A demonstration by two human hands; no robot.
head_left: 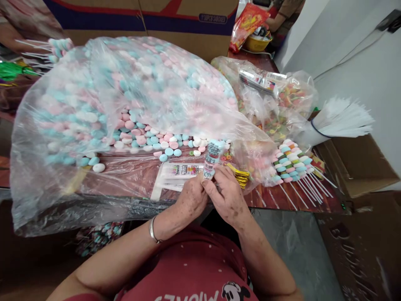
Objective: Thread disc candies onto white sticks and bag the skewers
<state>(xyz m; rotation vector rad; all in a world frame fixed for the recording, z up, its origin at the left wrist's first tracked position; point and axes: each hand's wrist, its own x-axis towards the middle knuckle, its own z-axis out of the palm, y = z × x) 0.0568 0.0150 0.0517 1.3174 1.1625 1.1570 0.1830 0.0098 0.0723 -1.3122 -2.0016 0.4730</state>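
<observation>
Upright between my hands is a printed clear candy wrapper point(214, 154) with pale blue shapes inside. My left hand point(191, 200) is closed around its lower end. The fingers and thumb of my right hand point(228, 195) pinch the same wrapper from the other side. What is at its very bottom is hidden by my fingers. A stack of flat printed wrappers point(175, 175) lies just left of my hands. Gold twist ties point(239, 174) lie close to the right hand. Past the wrapper, loose pink, white and blue marshmallows point(169, 144) spill from a big clear plastic bag point(150, 79).
Marshmallow skewers on white sticks point(291, 163) are piled at right. Behind them, a container of white sticks point(343, 119) leans by an open cardboard box point(357, 163). Bags of gummy rings point(272, 100) lie at back right. Other people's arms point(9, 37) show at the back.
</observation>
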